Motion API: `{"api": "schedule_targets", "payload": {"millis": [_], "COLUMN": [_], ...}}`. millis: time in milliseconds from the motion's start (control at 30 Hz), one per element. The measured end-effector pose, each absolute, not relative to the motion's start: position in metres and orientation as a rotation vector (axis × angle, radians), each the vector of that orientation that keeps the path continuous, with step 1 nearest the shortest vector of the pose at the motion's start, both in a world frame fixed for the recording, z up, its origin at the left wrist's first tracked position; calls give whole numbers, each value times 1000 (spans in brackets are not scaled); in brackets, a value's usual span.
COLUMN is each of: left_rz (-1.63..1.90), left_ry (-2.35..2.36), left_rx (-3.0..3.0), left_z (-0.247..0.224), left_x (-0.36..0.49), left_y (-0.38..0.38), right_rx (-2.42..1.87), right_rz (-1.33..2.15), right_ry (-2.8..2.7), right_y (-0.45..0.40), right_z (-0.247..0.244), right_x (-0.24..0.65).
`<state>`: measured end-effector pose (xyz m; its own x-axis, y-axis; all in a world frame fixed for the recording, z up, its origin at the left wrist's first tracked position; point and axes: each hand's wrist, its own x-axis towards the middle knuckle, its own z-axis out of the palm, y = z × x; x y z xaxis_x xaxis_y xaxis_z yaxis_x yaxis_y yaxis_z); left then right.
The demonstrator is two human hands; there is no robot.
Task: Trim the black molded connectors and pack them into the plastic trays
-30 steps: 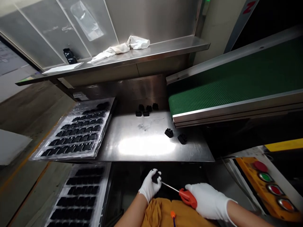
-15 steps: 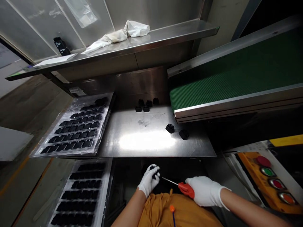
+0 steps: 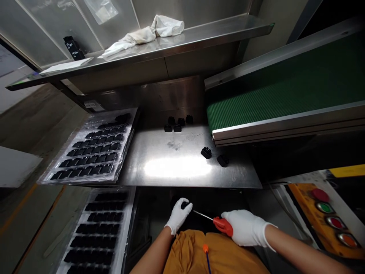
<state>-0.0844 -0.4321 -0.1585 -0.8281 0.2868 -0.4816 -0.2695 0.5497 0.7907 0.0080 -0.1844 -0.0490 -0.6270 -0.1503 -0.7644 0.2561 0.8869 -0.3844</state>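
My left hand (image 3: 179,216), in a white glove, pinches a small black part (image 3: 184,205) below the front edge of the steel table. In my right hand (image 3: 245,227), also gloved, is the red handle of a thin-shafted tool (image 3: 224,226). The shaft points left, and its tip is close to the fingers of my left hand; whether it touches the part cannot be made out. On the steel table (image 3: 154,152) lie several black parts: a group near the back (image 3: 177,128) and two at the right, one of them (image 3: 206,152) lighter-edged.
At the left, a tray of black parts (image 3: 92,152) lies on the table, with another tray (image 3: 129,213) below. A green conveyor (image 3: 279,91) slopes at the right, above an orange button box (image 3: 319,224). White cloths (image 3: 168,26) rest on the shelf (image 3: 216,34).
The fingers of my left hand have closed further around the black part. The tool tip is now nearer to them. The whole view has shifted slightly.
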Motion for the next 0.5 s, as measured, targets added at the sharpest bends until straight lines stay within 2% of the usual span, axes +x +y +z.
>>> {"api": "schedule_targets", "payload": {"millis": [267,500], "left_rz": [1063,998], "left_ry": [2410,2392], "left_rx": [372,652], "left_z": [-164,-158], "left_x": [-87,-90], "left_y": [-443,-447], "right_rx": [7,3], "right_rz": [-574,-553], "right_ry": [2150,2145], "right_y": [-184,-185], "right_z": [-49,-51], "right_x": [9,5]}}
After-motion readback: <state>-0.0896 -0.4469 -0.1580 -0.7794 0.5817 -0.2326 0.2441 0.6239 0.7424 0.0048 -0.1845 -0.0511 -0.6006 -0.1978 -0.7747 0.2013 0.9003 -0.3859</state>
